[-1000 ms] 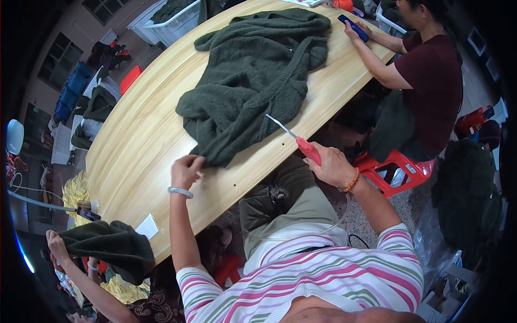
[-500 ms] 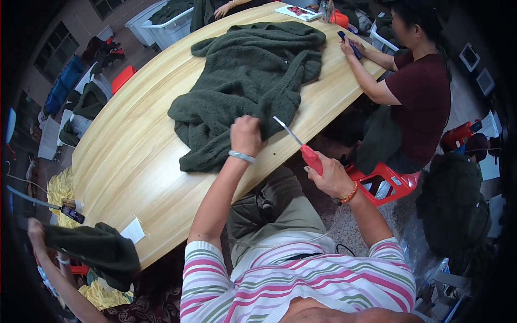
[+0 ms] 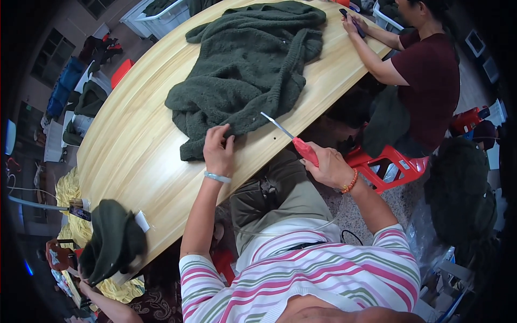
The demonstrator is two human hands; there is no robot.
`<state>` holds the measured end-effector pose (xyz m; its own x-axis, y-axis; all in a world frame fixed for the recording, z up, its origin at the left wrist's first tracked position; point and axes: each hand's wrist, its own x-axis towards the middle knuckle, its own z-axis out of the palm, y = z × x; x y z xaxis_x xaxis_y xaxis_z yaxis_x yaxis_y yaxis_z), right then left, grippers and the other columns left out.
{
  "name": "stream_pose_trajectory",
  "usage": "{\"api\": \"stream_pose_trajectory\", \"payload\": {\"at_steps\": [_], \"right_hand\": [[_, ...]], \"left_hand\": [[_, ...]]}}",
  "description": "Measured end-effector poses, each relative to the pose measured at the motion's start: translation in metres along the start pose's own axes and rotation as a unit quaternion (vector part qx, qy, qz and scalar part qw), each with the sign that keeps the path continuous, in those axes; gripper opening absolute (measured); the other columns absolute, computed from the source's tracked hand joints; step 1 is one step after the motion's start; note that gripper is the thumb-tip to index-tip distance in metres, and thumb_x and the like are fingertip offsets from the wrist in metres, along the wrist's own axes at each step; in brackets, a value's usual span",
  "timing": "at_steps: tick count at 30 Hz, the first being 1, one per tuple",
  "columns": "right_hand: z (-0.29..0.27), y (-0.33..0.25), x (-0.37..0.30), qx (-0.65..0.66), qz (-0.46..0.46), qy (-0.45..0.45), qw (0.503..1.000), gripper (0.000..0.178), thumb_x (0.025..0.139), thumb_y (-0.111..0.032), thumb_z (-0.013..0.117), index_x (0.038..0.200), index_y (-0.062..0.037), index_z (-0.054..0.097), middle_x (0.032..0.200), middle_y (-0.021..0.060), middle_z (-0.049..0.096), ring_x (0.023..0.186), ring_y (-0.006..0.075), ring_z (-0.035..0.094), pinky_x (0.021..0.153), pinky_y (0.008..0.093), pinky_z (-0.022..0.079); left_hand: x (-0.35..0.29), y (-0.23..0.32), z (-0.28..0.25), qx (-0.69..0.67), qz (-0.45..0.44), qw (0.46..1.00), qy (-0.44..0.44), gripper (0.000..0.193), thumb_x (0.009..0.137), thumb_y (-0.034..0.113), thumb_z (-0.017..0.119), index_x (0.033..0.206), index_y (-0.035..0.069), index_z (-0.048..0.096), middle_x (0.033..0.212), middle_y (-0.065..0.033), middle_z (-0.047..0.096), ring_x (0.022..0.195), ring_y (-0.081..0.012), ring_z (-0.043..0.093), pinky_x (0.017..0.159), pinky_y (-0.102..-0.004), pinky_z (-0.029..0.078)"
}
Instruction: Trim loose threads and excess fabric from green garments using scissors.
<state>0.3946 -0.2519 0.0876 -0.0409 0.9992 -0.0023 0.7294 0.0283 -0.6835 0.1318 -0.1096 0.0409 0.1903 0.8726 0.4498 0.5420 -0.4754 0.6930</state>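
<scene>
A dark green fuzzy knitted garment (image 3: 237,70) lies spread and rumpled across the wooden table. My left hand (image 3: 218,152), with a pale bangle at the wrist, rests on its near edge; the fingers are stretched and the thumb stands apart. My right hand (image 3: 329,168) is closed round a red-handled tool (image 3: 306,152) with a slim metal shaft and a pale tip. The tip points up and left, just over the garment's near right edge. A thin cord (image 3: 301,231) crosses my lap. The tool's exact kind I cannot make out.
The table (image 3: 134,145) curves away to the left. At the right, a co-worker (image 3: 431,75) holds a phone on a red stool (image 3: 390,167). Another person's hand is at a dark green garment (image 3: 113,239) at lower left. White bins (image 3: 161,24) stand behind.
My left hand has moved left and down along the garment, its fingers opening out. The tool has shifted slightly left. At lower left, the co-worker's garment has swung to hang more upright.
</scene>
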Motion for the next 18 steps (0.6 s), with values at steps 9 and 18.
{"api": "stream_pose_trajectory", "payload": {"at_steps": [9, 18], "right_hand": [[0.010, -0.017, 0.003, -0.063, -0.016, -0.066, 0.996, 0.034, 0.087, -0.026, 0.058, 0.115, -0.0092, 0.051, 0.084, 0.0234, 0.065, 0.082, 0.0426, 0.063, 0.076, 0.0505, 0.049], [0.020, -0.043, 0.016, -0.129, -0.040, -0.131, 0.982, 0.033, 0.088, -0.026, 0.058, 0.114, -0.0070, 0.052, 0.086, 0.0239, 0.065, 0.085, 0.0428, 0.064, 0.077, 0.0514, 0.048]], "left_hand": [[0.009, -0.023, 0.006, -0.008, -0.073, 0.997, 0.005, 0.038, 0.070, 0.005, 0.076, 0.107, 0.004, 0.065, 0.087, -0.0043, 0.060, 0.059, -0.0116, 0.052, 0.059, -0.0249, 0.047], [0.003, -0.026, 0.013, 0.011, -0.046, 0.999, 0.020, 0.035, 0.072, 0.001, 0.071, 0.107, 0.005, 0.065, 0.086, -0.0070, 0.061, 0.061, -0.0157, 0.054, 0.061, -0.0273, 0.048]]}}
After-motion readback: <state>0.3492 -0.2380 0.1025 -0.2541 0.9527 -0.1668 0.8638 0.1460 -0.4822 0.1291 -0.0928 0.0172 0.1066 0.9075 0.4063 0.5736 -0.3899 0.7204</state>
